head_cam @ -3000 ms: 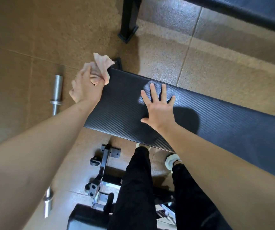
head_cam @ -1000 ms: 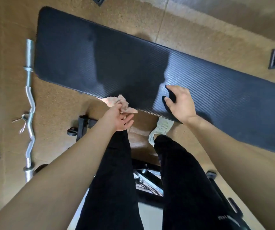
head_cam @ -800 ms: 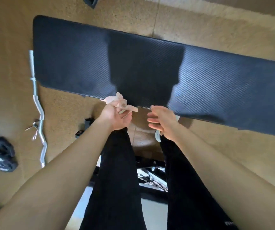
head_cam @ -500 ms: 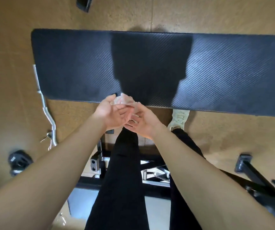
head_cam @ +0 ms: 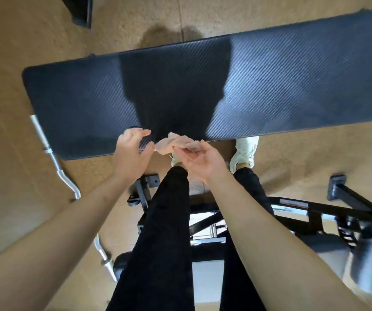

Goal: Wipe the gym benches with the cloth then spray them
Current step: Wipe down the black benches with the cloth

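A long black padded gym bench (head_cam: pixel 270 86) runs across the view in front of me, its left end rounded. A small pale pink cloth (head_cam: pixel 176 144) lies bunched on the fingers of my right hand (head_cam: pixel 200 160), held palm up just at the bench's near edge. My left hand (head_cam: pixel 131 153) hovers beside the cloth with its fingers spread and empty, over the bench's near edge. No spray bottle shows in the view.
A curled silver barbell (head_cam: pixel 55 158) lies on the brown floor at the left. A black machine frame (head_cam: pixel 315 212) stands behind my legs, with a grey pad (head_cam: pixel 364 265) at the lower right. A dark bench foot (head_cam: pixel 79 12) sits at the top left.
The cloth has passed from my left hand into my right hand. My left hand has let go and opened. The view has shifted, so the bench now tilts up to the right.
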